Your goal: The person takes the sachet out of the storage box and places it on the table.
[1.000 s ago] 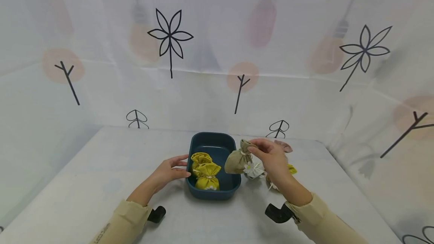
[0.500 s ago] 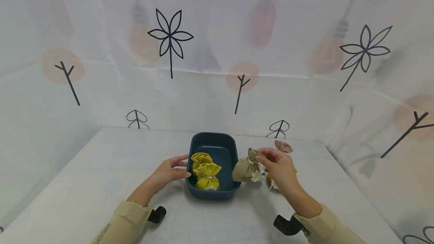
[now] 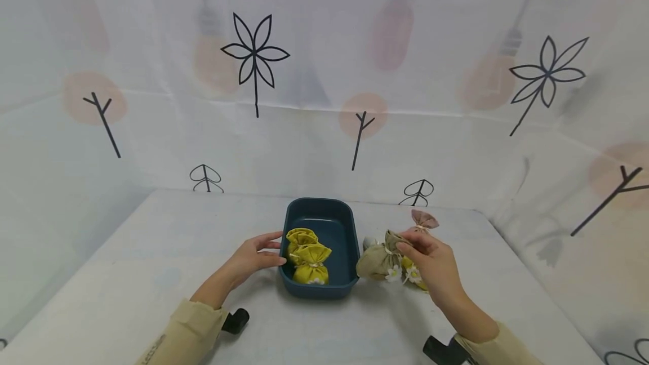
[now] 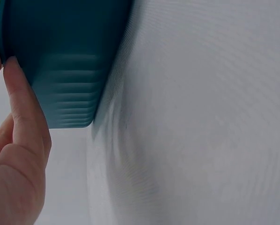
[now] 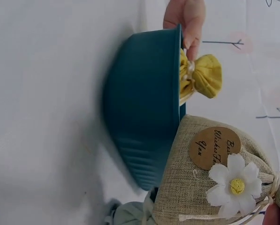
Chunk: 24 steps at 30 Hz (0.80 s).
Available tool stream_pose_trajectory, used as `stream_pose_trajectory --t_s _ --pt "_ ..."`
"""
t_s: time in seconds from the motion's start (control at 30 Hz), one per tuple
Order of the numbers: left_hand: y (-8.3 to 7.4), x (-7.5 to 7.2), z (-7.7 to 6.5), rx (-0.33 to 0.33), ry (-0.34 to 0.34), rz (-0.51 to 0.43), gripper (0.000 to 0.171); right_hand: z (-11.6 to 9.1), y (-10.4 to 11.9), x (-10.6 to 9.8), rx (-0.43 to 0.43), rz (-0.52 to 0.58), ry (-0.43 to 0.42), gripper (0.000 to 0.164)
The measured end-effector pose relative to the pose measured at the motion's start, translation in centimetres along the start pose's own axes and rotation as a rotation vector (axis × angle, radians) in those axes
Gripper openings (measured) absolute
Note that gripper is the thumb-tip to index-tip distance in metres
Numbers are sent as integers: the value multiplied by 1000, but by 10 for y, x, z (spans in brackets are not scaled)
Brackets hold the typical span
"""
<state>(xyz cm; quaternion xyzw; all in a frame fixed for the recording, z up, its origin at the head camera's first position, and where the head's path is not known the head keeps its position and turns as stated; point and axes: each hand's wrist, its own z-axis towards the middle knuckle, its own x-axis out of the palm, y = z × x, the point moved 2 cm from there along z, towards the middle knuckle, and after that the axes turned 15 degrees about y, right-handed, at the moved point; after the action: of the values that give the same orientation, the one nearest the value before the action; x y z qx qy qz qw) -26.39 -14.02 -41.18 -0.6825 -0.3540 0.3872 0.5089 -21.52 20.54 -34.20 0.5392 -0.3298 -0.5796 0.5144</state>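
A: In the head view, what did the hands hold?
B: The right hand (image 3: 433, 261) pinched the neck of a beige-green fabric pouch (image 3: 377, 262), its thumb and fingers closed together. This pouch was just beside the right side of a dark teal rectangular box (image 3: 320, 293), where two yellow cloth pouches (image 3: 311, 266) lay. The left hand (image 3: 253, 255) was at the box's left rim.
A: And in the left wrist view?
B: Its fingers were slightly apart, with the rim gripped between them.
A: The right wrist view?
B: The held pouch, bearing a white flower (image 5: 237, 186) and round brown tag (image 5: 203, 150), overlapped the box; whether they touched, one could not tell.
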Motion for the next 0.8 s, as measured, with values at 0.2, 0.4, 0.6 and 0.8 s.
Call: stream_pose_trajectory --t_s 0.2,0.4,0.6,0.8 --pt "1 -1 0 -1 0 -2 72 -2 -4 -4 -1 14 -27 28" --pt "1 0 0 6 13 -2 71 -5 -8 -7 -3 17 -35 29" --pt "0 -1 1 7 10 -5 71 -6 -16 -9 34 -7 -36 28" --pt "1 -1 0 4 9 -4 71 -4 -27 -9 46 -48 -25 26"
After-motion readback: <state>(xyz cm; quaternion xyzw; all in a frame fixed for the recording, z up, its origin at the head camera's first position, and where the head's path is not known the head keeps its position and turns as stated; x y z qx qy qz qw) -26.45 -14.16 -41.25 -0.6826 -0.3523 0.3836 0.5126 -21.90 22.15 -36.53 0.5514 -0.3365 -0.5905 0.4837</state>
